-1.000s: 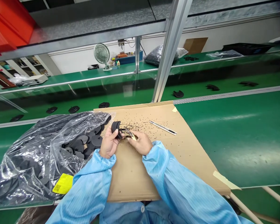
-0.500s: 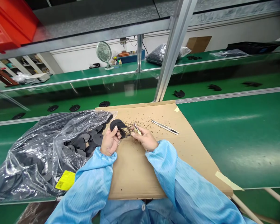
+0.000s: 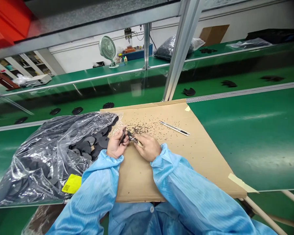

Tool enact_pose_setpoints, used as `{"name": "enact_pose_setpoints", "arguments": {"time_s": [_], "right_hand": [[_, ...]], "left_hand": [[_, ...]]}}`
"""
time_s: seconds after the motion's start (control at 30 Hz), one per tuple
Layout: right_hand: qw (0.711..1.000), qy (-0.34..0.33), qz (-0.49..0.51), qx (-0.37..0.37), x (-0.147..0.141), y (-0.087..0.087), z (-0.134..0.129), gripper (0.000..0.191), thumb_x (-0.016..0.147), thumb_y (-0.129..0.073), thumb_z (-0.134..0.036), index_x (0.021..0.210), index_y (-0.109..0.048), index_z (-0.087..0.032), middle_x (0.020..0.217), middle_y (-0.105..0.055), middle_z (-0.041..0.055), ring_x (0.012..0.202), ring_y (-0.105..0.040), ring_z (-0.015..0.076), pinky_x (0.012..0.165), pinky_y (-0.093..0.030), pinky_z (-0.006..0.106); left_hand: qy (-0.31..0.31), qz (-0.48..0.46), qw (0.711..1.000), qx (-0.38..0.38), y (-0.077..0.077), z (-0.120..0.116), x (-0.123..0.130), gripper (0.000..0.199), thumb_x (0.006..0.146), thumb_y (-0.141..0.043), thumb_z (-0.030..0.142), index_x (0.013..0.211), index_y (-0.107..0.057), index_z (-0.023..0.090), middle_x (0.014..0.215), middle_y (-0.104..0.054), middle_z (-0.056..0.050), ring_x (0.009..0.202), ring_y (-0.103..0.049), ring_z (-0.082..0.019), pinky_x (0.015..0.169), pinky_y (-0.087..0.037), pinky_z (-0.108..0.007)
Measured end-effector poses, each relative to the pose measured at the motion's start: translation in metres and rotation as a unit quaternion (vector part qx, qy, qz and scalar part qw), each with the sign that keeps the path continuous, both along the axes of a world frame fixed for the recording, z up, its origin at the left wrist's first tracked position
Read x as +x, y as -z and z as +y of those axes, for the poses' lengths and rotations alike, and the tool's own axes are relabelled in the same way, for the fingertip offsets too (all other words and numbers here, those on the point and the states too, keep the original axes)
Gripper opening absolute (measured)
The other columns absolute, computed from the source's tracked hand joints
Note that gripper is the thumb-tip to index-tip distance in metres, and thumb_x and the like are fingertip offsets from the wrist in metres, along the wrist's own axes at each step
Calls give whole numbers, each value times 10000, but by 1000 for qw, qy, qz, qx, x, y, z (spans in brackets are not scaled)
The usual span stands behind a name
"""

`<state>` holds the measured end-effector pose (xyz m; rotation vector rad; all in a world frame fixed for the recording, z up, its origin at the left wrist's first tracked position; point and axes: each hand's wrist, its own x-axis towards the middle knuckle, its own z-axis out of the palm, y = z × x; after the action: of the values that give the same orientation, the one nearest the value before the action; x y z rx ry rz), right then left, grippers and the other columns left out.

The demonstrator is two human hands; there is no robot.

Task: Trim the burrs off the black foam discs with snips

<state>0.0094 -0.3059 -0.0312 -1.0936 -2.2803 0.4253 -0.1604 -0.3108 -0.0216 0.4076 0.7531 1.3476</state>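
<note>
Above the cardboard sheet (image 3: 137, 184), two bare hands in blue sleeves work close together. Fingers of the left hand (image 3: 115, 146) pinch a black disc-shaped piece (image 3: 122, 136), turned nearly edge-on; how many layers are in that grip cannot be told. Fingers of the right hand (image 3: 149, 147) are curled around pliers (image 3: 138, 143) with pale handles, their metal nose pointing left toward the piece; whether the jaws bite on it is too small to tell.

Just beyond the hands, many tiny black bits (image 3: 143, 128) are scattered over the cardboard. To their right lies a slim utility knife (image 3: 175, 128), set at a slant. Left of the sheet, a clear plastic bag (image 3: 45, 153) spreads over the green table (image 3: 245, 137), with loose black discs (image 3: 104, 142) at its mouth and a yellow label (image 3: 72, 183) near its front edge. Tape (image 3: 242, 182) sits at the sheet's near right corner. Farther back stands a pale green fan (image 3: 107, 48).
</note>
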Motion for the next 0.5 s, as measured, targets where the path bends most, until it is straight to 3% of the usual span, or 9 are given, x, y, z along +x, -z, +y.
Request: {"name": "enact_pose_setpoints", "arguments": {"time_s": [0.27, 0.5], "right_hand": [[998, -19, -62, -14, -2, -7, -3, 287, 885, -511, -267, 1149, -604, -203, 912, -628, 66, 845, -587, 187, 761, -433, 263], [995, -36, -82, -33, -1, -11, -4, 259, 899, -482, -284, 1116, -610, -221, 941, -631, 61, 844, -593, 181, 731, -421, 259]], "left_hand": [[55, 30, 998, 13, 2, -1, 0, 302, 737, -661, 173, 1032, -597, 165, 700, -506, 16, 443, -374, -44, 398, -298, -169], [54, 45, 997, 12, 1, -2, 1, 301, 712, -686, 182, 1003, -615, 156, 694, -501, 9, 475, -411, -49, 402, -322, -157]]}}
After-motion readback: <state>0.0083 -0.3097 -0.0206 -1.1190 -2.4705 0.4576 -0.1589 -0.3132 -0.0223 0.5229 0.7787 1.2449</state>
